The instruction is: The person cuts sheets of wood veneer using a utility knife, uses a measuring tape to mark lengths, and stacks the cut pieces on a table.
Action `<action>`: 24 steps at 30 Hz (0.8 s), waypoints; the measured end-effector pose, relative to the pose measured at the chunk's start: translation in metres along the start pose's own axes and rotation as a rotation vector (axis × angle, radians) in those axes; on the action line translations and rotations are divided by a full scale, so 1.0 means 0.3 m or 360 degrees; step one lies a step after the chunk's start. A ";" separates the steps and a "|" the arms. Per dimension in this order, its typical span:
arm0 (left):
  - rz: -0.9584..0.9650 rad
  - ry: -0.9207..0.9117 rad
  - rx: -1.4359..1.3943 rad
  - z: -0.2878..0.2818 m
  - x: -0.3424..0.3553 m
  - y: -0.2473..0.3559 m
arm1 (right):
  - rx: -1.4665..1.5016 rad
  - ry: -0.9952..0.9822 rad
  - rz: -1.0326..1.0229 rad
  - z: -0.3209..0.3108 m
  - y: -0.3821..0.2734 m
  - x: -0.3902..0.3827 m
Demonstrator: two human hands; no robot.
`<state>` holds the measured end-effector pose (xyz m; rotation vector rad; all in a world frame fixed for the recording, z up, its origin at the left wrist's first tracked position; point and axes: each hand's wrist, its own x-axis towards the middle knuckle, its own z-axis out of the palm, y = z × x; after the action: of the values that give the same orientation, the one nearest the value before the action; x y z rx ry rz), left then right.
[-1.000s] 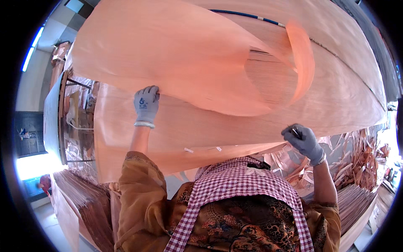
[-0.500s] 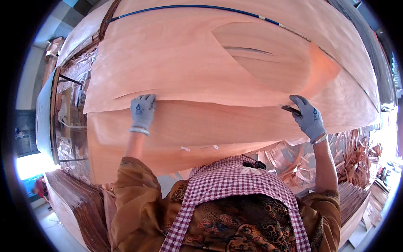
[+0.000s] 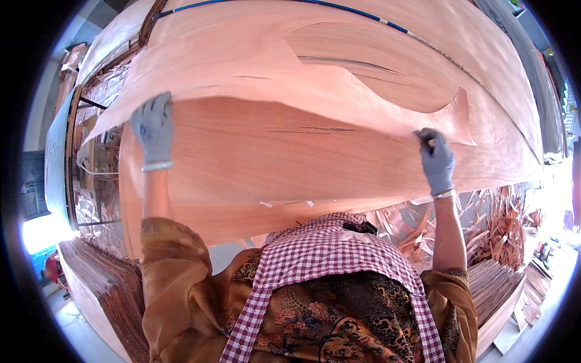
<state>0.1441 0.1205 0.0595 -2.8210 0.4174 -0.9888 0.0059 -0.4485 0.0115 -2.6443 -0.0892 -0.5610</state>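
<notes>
L hand (image 3: 153, 130) pinching the thin veneer sheet (image 3: 212, 75) by its raised near edge, sheet spread over the lower veneer (image 3: 290, 160); R hand (image 3: 437, 162) curled at same edge, blurred, can't tell if gripping; blue rod (image 3: 396, 26) farther off.

Grey gloves (image 3: 154, 130), brown sleeves (image 3: 175, 284), checked apron (image 3: 321, 257)

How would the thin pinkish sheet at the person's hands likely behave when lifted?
The pinkish sheet is probably floppy: its edge curves between the left hand and right hand. It seems light for its size, looking thin. It may tear, since a narrow split shows near its edge.
</notes>
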 end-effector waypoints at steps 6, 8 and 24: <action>-0.0043 -0.0339 -0.0070 0.081 -0.302 0.057 | -0.0250 -0.0485 0.0306 0.073 -0.019 -0.074; -0.0092 -0.0419 -0.0111 0.111 -0.340 0.078 | -0.0252 -0.0434 0.0276 0.064 0.007 -0.051; -0.0399 -0.0436 0.0000 0.110 -0.259 0.007 | -0.0339 -0.0445 0.0167 0.053 -0.015 -0.018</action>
<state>0.1061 0.1425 -0.0126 -3.0011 0.0343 -0.6193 0.0062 -0.4375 -0.0018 -2.8995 0.0273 -0.1716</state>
